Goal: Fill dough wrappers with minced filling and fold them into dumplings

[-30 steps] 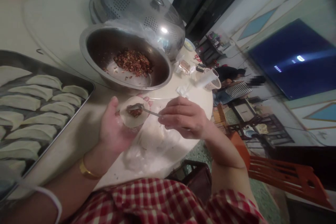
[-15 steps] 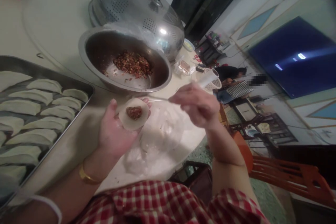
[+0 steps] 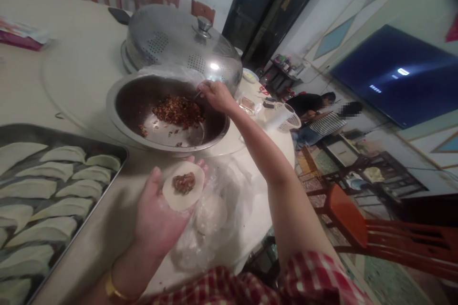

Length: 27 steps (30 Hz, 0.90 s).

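On the upturned palm of my left hand lies a round dumpling wrapper, with a lump of brown minced filling at its middle. The fingers support it from beneath. My right hand is at the far right rim of a metal bowl, fingers closed round a thin metal utensil whose working end I cannot make out. More chopped filling lies in the bowl. Below and right of my left hand, round wrappers rest in a clear plastic bag.
At left, a metal tray holds rows of folded dumplings. Behind the bowl stands a domed metal lid. A white basket sits near the table's right edge. Beyond are two people and an orange chair.
My right hand has moved from beside the wrapper up to the bowl's far rim, taking the utensil along. The wrapper stays on my left palm. The view has tilted upward.
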Available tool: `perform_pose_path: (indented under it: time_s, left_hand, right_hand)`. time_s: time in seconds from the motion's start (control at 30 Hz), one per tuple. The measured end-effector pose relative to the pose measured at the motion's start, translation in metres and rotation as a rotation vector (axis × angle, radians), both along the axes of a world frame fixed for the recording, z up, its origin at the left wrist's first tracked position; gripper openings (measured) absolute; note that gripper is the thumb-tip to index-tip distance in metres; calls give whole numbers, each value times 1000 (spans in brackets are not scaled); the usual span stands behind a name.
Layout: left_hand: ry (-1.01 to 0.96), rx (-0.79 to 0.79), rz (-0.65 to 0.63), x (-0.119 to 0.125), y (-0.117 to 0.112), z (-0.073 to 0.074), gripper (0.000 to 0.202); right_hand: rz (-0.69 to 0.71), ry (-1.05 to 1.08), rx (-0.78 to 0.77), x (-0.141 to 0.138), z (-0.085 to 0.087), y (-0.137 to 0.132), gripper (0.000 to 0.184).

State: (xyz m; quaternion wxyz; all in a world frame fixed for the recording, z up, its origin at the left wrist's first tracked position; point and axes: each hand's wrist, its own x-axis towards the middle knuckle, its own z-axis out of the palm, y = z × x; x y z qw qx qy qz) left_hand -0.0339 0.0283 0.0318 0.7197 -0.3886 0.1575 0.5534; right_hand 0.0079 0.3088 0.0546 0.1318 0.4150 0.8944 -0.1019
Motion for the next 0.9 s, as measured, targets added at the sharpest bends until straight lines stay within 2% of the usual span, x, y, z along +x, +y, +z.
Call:
perform_pose_path:
  time_s: [0.07, 0.17, 0.23, 0.3, 0.4, 0.47, 0.53, 0.6, 0.67, 0.73, 0.8, 0.9]
  left_hand:
    - [-1, -39, -15, -2, 2, 5, 63]
    - [30, -16, 2, -3, 4, 8, 64]
    - [52, 14, 18, -2, 4, 6, 64]
    - [71, 30, 26, -1, 3, 4, 64]
    - [113, 86, 33, 0, 0, 3, 66]
    - [151, 133, 32, 1, -1, 5, 66]
    - [218, 142, 21, 5, -2, 10, 65]
    - [290, 136, -8, 11, -3, 18, 64]
    - [305, 184, -67, 19, -6, 29, 62]
    - [268, 252, -154, 29, -10, 39, 60]
    - [229, 281, -210, 38, -14, 48, 59]
    - [214, 306, -217, 51, -19, 55, 57]
  right_hand:
    - [-33, -58, 40, -3, -9, 3, 44]
    - [-58, -69, 74, -4, -17, 7, 42]
    - [-66, -11, 63, 1, -13, 9, 40]
    - [-84, 129, 80, 19, 3, 7, 45]
    - [-54, 430, 231, 79, 44, -16, 54]
    - [-20, 533, 378, 132, 77, -52, 60]
    - [-68, 455, 489, 185, 102, -99, 61]
    - [-143, 289, 520, 230, 114, -146, 65]
    - [-221, 144, 492, 263, 112, -178, 72]
    - [-283, 15, 427, 283, 100, -192, 75]
    - [-330, -106, 340, 291, 87, -193, 70]
    - [-361, -216, 206, 286, 71, -183, 58]
